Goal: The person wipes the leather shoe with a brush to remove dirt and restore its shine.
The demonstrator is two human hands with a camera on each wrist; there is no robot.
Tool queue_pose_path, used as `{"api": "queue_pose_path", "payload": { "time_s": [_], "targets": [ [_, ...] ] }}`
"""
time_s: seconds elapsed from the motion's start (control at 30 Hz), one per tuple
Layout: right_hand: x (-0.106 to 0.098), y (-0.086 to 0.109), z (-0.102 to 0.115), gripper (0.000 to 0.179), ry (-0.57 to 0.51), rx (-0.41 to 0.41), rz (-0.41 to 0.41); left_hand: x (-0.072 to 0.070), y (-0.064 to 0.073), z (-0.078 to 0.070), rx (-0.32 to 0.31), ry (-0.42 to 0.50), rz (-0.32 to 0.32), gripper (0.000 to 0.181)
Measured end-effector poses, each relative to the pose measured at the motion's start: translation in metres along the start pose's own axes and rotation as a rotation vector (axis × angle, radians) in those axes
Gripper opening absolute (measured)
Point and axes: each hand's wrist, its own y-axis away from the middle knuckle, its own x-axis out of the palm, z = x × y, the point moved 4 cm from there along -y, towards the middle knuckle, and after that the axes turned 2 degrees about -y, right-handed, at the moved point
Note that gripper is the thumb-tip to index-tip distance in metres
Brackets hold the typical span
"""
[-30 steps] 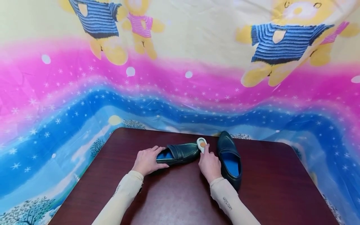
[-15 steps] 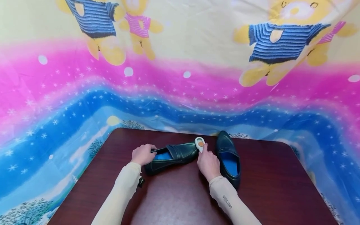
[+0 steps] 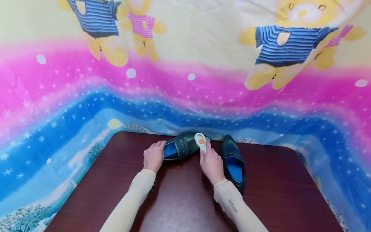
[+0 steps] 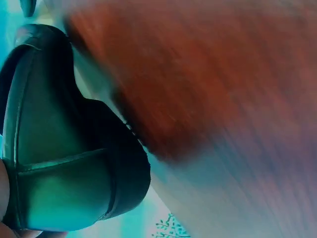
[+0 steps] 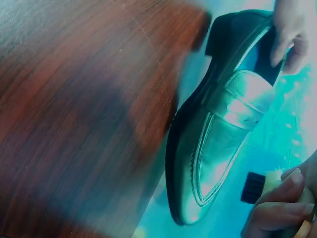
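My left hand (image 3: 153, 157) grips a dark leather loafer (image 3: 188, 143) with a blue insole by its heel end. In the right wrist view those fingers (image 5: 280, 49) curl over the rim of the opening. The loafer appears tilted and lifted off the table. My right hand (image 3: 212, 163) holds a small shoe brush (image 3: 200, 138) with a pale handle and a tan oval spot, in front of the toe. Its short black bristles (image 5: 253, 188) face the loafer's side, with a gap between. A second loafer (image 3: 231, 148) stands just right of my right hand.
The dark reddish-brown table (image 3: 278, 180) has rounded far corners, and its back edge lies close behind both loafers. A bear-printed cloth (image 3: 185, 96) hangs behind and around it.
The left hand has shifted its hold at the heel end and raised the loafer, moving it toward the back edge. The brush has moved slightly up and left with the right hand.
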Motion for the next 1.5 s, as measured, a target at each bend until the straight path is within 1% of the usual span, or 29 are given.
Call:
{"api": "queue_pose_path", "payload": {
  "time_s": [0.1, 0.27, 0.33, 0.47, 0.5, 0.53, 0.57, 0.6, 0.63, 0.67, 0.7, 0.77, 0.83, 0.87, 0.9, 0.97, 1.0, 1.03, 1.1, 1.13, 1.2, 1.3, 1.37, 1.43, 1.5],
  "targets": [
    [0.0, 0.003, 0.001, 0.053, -0.02, -0.009, 0.008, 0.0, 0.006, 0.004, 0.078, 0.023, -0.003, 0.035],
    [0.002, 0.006, 0.0, 0.055, -0.065, -0.017, 0.026, -0.01, 0.025, 0.011, 0.205, 0.086, 0.012, 0.046],
    [0.003, 0.006, 0.001, 0.055, -0.076, -0.025, 0.03, -0.013, 0.032, 0.01, 0.277, 0.07, 0.015, 0.051],
    [0.007, 0.007, 0.002, 0.055, -0.065, -0.047, 0.05, -0.014, 0.042, 0.006, 0.45, -0.019, -0.005, 0.059],
    [0.007, 0.007, 0.002, 0.055, -0.058, -0.051, 0.054, -0.014, 0.044, 0.006, 0.48, -0.033, -0.013, 0.061],
    [0.008, 0.007, 0.002, 0.055, -0.053, -0.052, 0.056, -0.014, 0.046, 0.006, 0.495, -0.035, -0.016, 0.063],
    [0.008, 0.007, 0.002, 0.055, -0.049, -0.053, 0.058, -0.014, 0.047, 0.007, 0.494, -0.027, -0.009, 0.065],
    [0.008, 0.007, 0.002, 0.055, -0.045, -0.053, 0.059, -0.014, 0.048, 0.009, 0.471, -0.006, 0.004, 0.068],
    [0.008, 0.008, 0.002, 0.055, -0.044, -0.052, 0.059, -0.013, 0.049, 0.012, 0.426, 0.025, 0.029, 0.072],
    [0.007, 0.008, 0.002, 0.055, -0.044, -0.052, 0.059, -0.013, 0.049, 0.015, 0.363, 0.062, 0.058, 0.076],
    [0.008, 0.008, 0.002, 0.055, -0.045, -0.049, 0.061, -0.012, 0.05, 0.019, 0.277, 0.111, 0.099, 0.08],
    [0.008, 0.008, 0.002, 0.054, -0.047, -0.044, 0.065, -0.011, 0.052, 0.028, 0.062, 0.247, 0.188, 0.091],
    [0.009, 0.008, 0.002, 0.055, -0.049, -0.039, 0.07, -0.01, 0.057, 0.035, -0.172, 0.404, 0.277, 0.099],
    [0.01, 0.008, 0.002, 0.055, -0.051, -0.036, 0.071, -0.009, 0.059, 0.038, -0.276, 0.477, 0.322, 0.102],
    [0.01, 0.008, 0.002, 0.055, -0.052, -0.032, 0.071, -0.007, 0.062, 0.039, -0.373, 0.573, 0.374, 0.103],
    [0.01, 0.008, 0.002, 0.054, -0.053, -0.029, 0.072, -0.002, 0.066, 0.039, -0.525, 0.784, 0.475, 0.101],
    [0.01, 0.008, 0.003, 0.054, -0.054, -0.028, 0.07, 0.002, 0.067, 0.038, -0.587, 0.883, 0.518, 0.099],
    [0.01, 0.008, 0.003, 0.054, -0.055, -0.03, 0.067, 0.004, 0.068, 0.036, -0.635, 0.972, 0.557, 0.098],
    [0.01, 0.008, 0.003, 0.054, -0.054, -0.032, 0.063, 0.01, 0.066, 0.033, -0.718, 1.142, 0.61, 0.093],
    [0.009, 0.008, 0.004, 0.053, -0.054, -0.032, 0.061, 0.012, 0.065, 0.032, -0.738, 1.195, 0.619, 0.092],
    [0.009, 0.009, 0.005, 0.052, -0.062, -0.033, 0.059, 0.015, 0.063, 0.031, -0.77, 1.243, 0.619, 0.087],
    [0.009, 0.011, 0.006, 0.052, -0.076, -0.033, 0.074, 0.018, 0.064, 0.033, -0.817, 1.257, 0.607, 0.076],
    [0.008, 0.013, 0.008, 0.052, -0.087, -0.037, 0.08, 0.017, 0.066, 0.033, -0.838, 1.246, 0.589, 0.071],
    [0.007, 0.014, 0.009, 0.053, -0.093, -0.048, 0.076, 0.016, 0.066, 0.032, -0.835, 1.234, 0.568, 0.07],
    [0.005, 0.014, 0.01, 0.052, -0.099, -0.062, 0.067, 0.013, 0.063, 0.028, -0.806, 1.208, 0.537, 0.074]
  ]
}}
